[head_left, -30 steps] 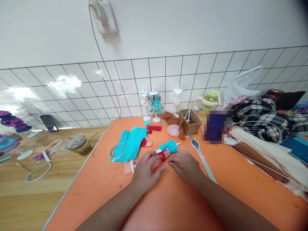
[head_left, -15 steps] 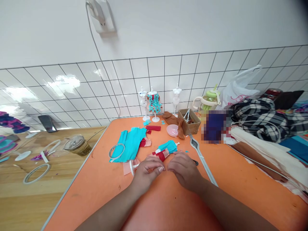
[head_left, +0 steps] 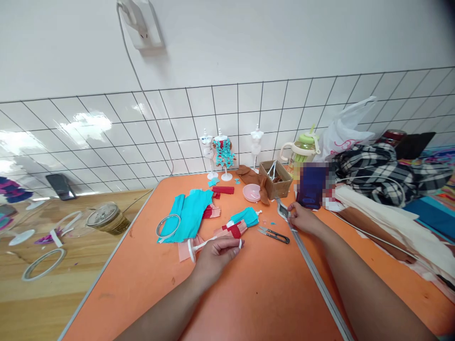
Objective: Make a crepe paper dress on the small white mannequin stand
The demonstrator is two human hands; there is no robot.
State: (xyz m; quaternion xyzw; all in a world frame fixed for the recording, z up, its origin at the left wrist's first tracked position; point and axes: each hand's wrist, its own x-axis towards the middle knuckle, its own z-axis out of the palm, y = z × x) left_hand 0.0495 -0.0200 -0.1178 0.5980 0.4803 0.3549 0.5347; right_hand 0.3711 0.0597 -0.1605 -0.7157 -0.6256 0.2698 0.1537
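A small doll mannequin (head_left: pixel 237 226) in red, pink and teal cloth lies on the orange table (head_left: pixel 256 293), its white stand base (head_left: pixel 192 249) pointing left. My left hand (head_left: pixel 216 253) rests just in front of it, thumb and fingers pinched on a small white piece (head_left: pixel 240 244). My right hand (head_left: pixel 303 219) is out to the right, fingers curled against the end of a long grey metal strip (head_left: pixel 284 211), beside a blurred dark blue object (head_left: pixel 311 185). What the fingers hold, if anything, is hidden. Black thread snips (head_left: pixel 274 234) lie between the hands.
Teal fabric (head_left: pixel 190 214) and a tape ring (head_left: pixel 168 225) lie left of the doll. At the back stand small mannequins (head_left: pixel 222 152), a pink dish (head_left: pixel 251 192), a cardboard box (head_left: pixel 275 179) and a green bottle (head_left: pixel 302 149). Plaid cloth (head_left: pixel 373 170) is piled right. A jar (head_left: pixel 106 218) sits on the wooden surface left.
My right hand left the doll and moved right to the metal strip, uncovering the snips. My left hand drew back slightly, still pinched. The view shifted a little left.
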